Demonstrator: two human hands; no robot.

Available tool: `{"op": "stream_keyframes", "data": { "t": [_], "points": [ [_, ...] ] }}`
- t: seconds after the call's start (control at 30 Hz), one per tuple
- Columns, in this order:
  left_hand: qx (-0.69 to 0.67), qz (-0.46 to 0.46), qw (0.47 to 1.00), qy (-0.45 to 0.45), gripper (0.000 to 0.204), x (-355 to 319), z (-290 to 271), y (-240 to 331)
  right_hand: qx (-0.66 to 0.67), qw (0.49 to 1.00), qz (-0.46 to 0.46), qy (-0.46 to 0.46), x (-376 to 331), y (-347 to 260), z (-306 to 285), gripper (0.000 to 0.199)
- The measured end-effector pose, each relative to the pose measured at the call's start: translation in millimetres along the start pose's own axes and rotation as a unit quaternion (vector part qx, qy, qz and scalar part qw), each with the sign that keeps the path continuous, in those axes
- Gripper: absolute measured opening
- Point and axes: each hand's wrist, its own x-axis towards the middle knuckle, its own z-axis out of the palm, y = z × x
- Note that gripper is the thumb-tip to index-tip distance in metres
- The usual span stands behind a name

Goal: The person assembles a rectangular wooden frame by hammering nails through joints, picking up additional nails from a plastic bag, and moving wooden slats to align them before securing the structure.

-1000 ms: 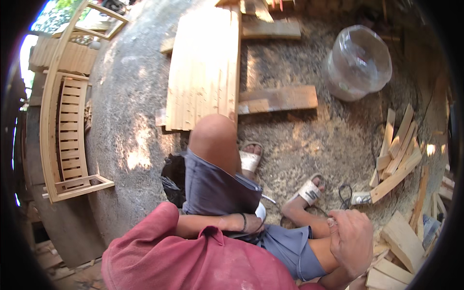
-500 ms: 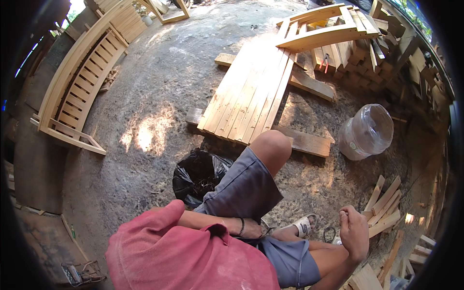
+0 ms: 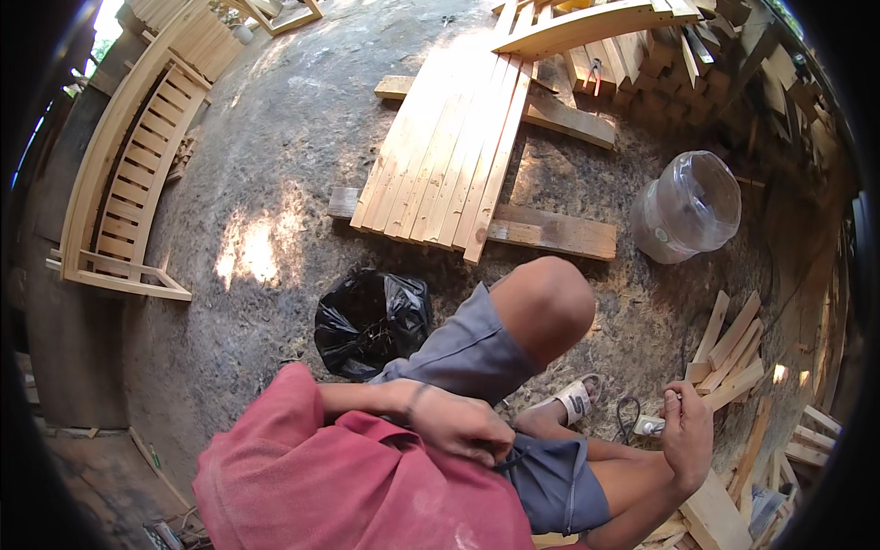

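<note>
I sit with my legs in grey shorts point(image 3: 477, 353), my left knee point(image 3: 541, 307) raised. My left hand point(image 3: 458, 426), a thin band on its wrist, lies on my lap with its fingers curled against the shorts' fabric. My right hand point(image 3: 687, 435) rests on my right leg, seen from the back with its fingers closed; what it may hold is hidden. Just left of it on the ground are a small white plug block point(image 3: 649, 424) with a black cord and my foot in a white sandal point(image 3: 576, 399).
A black plastic bag point(image 3: 371, 316) lies by my left leg. Pale planks point(image 3: 449, 156) lie across two boards ahead. A clear plastic jar point(image 3: 687, 206) lies at right. Short wood offcuts point(image 3: 729, 353) pile at right, and a slatted wooden bench frame point(image 3: 128, 192) lies at left.
The view has swung, so planks and jar now sit farther right and the bench shows more fully. Both hands stay at my lap and right leg.
</note>
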Motion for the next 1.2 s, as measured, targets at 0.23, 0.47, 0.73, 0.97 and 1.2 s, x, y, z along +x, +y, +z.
{"op": "stream_keyframes", "data": {
  "t": [0.23,0.47,0.73,0.97,1.2],
  "points": [
    [-0.507,-0.059,0.607,0.609,0.020,-58.7,-127.0,-86.4,-0.028,0.999,-0.006,-0.017,2.3,-1.4,3.7,0.016],
    [-0.530,-0.132,0.408,0.732,0.104,-80.6,-138.2,-407.2,-0.039,0.997,-0.067,-0.014,42.1,7.1,11.4,0.014],
    [-0.586,0.011,0.367,0.723,0.074,-46.5,-147.5,-402.7,-0.052,0.998,-0.013,-0.023,28.4,13.0,5.0,0.015],
    [-0.613,0.057,0.423,0.665,0.061,-12.3,-124.6,-383.8,-0.033,0.999,-0.007,-0.003,18.0,12.3,0.5,0.015],
    [-0.632,-0.031,0.447,0.633,0.063,-31.2,-65.2,-339.6,-0.065,0.997,0.027,-0.022,25.1,8.6,-0.1,0.014]
  ]
}}
